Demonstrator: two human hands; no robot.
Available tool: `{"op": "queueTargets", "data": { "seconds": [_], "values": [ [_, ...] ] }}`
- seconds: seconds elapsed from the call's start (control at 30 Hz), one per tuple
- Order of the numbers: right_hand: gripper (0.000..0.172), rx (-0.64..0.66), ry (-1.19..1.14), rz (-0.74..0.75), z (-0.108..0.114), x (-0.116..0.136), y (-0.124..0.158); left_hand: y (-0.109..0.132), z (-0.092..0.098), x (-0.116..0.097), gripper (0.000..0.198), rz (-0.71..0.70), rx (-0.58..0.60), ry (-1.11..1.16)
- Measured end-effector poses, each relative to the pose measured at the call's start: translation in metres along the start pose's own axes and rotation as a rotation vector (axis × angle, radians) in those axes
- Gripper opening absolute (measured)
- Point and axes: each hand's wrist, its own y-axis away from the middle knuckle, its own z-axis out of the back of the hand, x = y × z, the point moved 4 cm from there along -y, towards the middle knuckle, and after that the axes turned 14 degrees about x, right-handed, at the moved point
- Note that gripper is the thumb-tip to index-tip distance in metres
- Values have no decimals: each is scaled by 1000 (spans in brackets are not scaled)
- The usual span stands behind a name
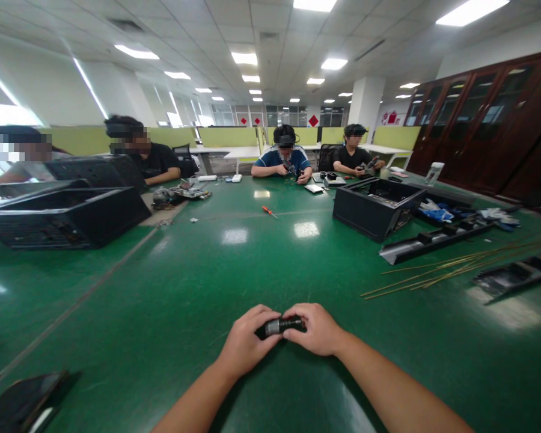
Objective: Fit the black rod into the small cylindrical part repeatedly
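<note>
Between my two hands lies a small black flashlight (pixel 274 326) with a silver-grey band, held level just over the green table (pixel 198 288). My left hand (pixel 247 337) is closed round its left end, thumb below and fingers above. Round the right end, my right hand (pixel 318 331) grips in the same way, and the fingertips of both hands nearly meet at the middle. Parts of both ends are hidden by my fingers.
An orange screwdriver (pixel 267 211) lies farther up the table. Black computer cases (pixel 365 213) stand right and left. Thin brass-coloured rods (pixel 415 281) and a metal rail (pixel 433 240) lie at right. A dark flat object (pixel 22 400) sits lower left. Several people work across the table.
</note>
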Motion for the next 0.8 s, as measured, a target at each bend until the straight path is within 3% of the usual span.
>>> {"op": "queueTargets", "data": {
  "seconds": [0.8],
  "values": [
    [17, 51, 42, -48, -1, -2, -2, 0, 0, -1, 25, 32, -10, -6]
  ]
}}
